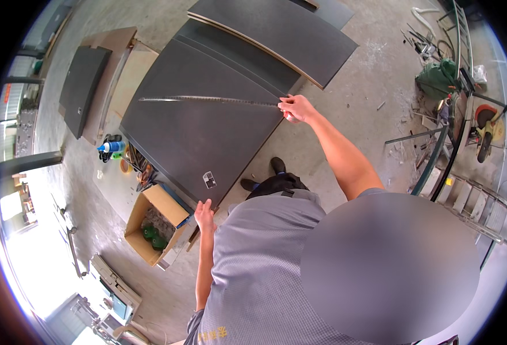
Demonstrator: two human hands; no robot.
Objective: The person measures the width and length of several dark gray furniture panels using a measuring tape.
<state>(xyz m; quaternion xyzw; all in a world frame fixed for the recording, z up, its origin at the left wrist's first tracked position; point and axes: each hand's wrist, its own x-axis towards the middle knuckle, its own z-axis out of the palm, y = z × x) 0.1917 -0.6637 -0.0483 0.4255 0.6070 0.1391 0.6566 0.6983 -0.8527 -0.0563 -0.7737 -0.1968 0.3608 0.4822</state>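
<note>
Near left fingers (pixel 208 203) — carton (pixel 137 227), green contents (pixel 157 241)

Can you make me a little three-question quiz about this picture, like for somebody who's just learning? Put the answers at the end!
1. True or false: the right hand holds the tape measure.
2. Pick one: what colour is the big panel under the tape? A) yellow B) dark grey C) white
3. Fill in: some things inside the open cardboard box are coloured ____.

Key: 1. True. 2. B. 3. Green.
</note>
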